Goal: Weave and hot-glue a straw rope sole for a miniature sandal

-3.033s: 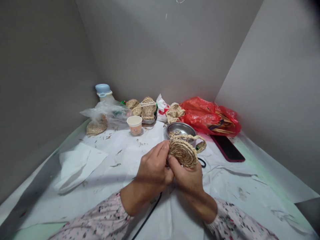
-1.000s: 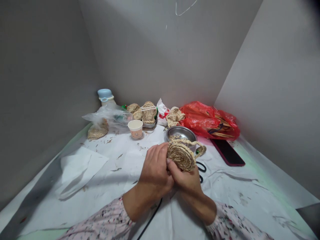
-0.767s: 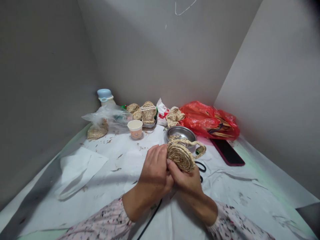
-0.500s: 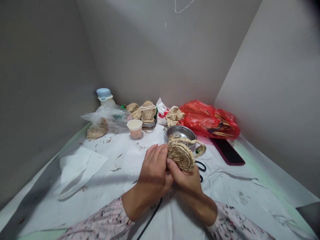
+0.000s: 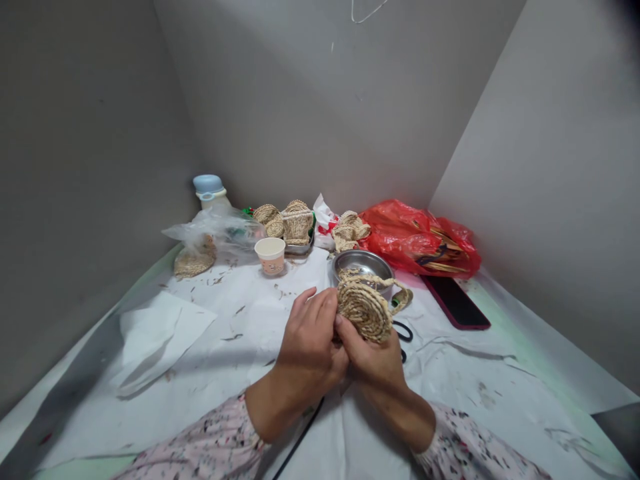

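Observation:
A coiled disc of braided straw (image 5: 364,311) is held up between my two hands above the table. My right hand (image 5: 377,360) grips it from below, with the thumb pressed on its near face. At its left edge, the fingers of my left hand (image 5: 311,333) are closed on the rim; their tips are partly hidden behind the disc. A loose straw braid (image 5: 400,293) loops off the disc's right side. Just behind stands a steel bowl (image 5: 363,261) with straw bits in it. Black scissor handles (image 5: 404,332) show beside my right hand.
A paper cup (image 5: 271,257) stands left of the bowl. Woven straw pieces (image 5: 297,223) lie at the back. To the right are a red plastic bag (image 5: 400,233) and a phone (image 5: 456,303). A clear bag (image 5: 225,227), a blue-lidded bottle (image 5: 209,187) and white paper (image 5: 155,340) are on the left.
The coiled disc has shifted very slightly to the right with my hands, which keep the same hold. Nothing else has visibly moved.

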Motion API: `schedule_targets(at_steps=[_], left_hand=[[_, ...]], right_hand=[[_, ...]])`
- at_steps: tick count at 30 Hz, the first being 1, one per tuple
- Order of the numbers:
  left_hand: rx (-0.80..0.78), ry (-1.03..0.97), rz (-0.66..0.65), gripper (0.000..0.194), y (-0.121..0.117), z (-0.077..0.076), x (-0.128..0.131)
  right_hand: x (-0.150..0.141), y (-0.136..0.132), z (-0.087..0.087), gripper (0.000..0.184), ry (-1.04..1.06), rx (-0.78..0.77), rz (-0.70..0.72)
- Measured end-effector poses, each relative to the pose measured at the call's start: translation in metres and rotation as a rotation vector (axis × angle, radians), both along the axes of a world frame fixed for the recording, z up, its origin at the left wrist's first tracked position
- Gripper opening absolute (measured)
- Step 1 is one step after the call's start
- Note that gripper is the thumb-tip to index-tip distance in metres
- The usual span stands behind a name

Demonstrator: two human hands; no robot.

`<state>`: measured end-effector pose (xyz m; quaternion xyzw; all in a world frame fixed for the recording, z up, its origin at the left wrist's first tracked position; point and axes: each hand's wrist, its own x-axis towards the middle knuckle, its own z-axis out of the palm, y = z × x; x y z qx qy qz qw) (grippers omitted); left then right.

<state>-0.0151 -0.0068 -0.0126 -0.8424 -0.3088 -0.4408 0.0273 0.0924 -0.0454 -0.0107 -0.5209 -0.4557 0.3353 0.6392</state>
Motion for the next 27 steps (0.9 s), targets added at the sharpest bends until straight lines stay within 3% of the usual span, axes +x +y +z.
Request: schedule_targets(at_steps=[27], left_hand=[[0.024, -0.013, 0.012, 0.040, -0.0024, 0.0043, 0.0014]], right_hand=[[-0.0031, 0.0004, 0.0021, 0.015, 0.072, 0.024, -0.001]])
